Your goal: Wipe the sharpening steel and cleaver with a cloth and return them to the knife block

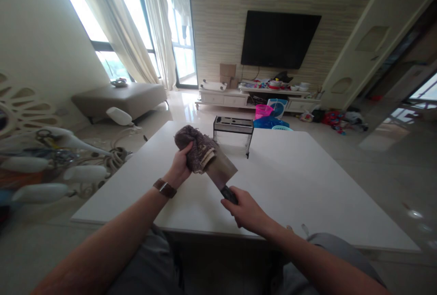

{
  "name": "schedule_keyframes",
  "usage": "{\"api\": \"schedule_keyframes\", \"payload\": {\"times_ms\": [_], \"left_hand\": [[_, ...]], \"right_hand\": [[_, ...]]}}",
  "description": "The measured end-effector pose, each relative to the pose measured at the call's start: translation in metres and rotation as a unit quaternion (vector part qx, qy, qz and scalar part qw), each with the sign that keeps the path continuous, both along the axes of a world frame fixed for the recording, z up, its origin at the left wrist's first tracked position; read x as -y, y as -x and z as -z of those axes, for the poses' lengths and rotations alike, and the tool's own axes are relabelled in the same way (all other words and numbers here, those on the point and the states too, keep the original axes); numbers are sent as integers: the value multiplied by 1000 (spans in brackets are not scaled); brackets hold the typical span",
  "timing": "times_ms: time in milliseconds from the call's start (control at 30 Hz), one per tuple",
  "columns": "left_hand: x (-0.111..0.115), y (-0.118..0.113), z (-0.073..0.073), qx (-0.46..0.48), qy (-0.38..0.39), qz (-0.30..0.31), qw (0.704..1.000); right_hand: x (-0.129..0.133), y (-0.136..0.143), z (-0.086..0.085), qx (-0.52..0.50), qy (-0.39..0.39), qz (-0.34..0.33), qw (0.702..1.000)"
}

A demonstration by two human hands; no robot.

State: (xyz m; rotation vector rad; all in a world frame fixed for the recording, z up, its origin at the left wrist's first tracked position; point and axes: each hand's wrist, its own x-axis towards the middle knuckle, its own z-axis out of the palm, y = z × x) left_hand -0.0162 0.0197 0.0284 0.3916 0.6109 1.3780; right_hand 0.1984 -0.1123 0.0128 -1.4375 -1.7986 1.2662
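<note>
"White desk [290,185] ahead; what's over it?"

"The cleaver [221,171], tilted, with the right grip [246,208] closed narrow round its black handle [228,194]."

"And the left grip [180,165]?"

"Holding a bunched brown cloth [195,147] against the far part of the blade [226,164]."

"Beyond that?"

"A slotted stand [234,125] upright on the desk, then a pink basket [262,112] past its edge, a low white cabinet [223,100] and a wall-mounted television [280,40]."

A wide brown strap [165,188] with a small, shiny, squarish piece is circling the left wrist, while grey trousers [145,263] are covering both legs in creasing cloth. The left hand [180,166], right hand [246,209] and forearms [112,245] are showing bare.
</note>
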Motion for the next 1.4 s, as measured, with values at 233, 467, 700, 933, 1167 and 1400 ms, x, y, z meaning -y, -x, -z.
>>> {"api": "schedule_keyframes", "payload": {"times_ms": [233, 467, 700, 933, 1167, 1400], "left_hand": [[31, -34, -3, -1, 21, 12, 1000], [69, -72, 15, -45, 15, 78, 996], [41, -51, 10, -56, 6, 18, 998], [15, -15, -2, -26, 6, -16, 1000], [48, -51, 13, -57, 4, 66, 996], [73, -71, 19, -117, -13, 121, 986]], "right_hand": [[1, -2, 1, -8, -5, 23, 1000], [-4, -1, 4, -17, 8, 42, 999], [-3, 1, -3, -18, -8, 24, 1000], [0, -2, -3, 13, -9, -7, 1000], [-3, 0, 9, -22, 17, 21, 999], [-6, -1, 11, -45, 26, 28, 998]]}}
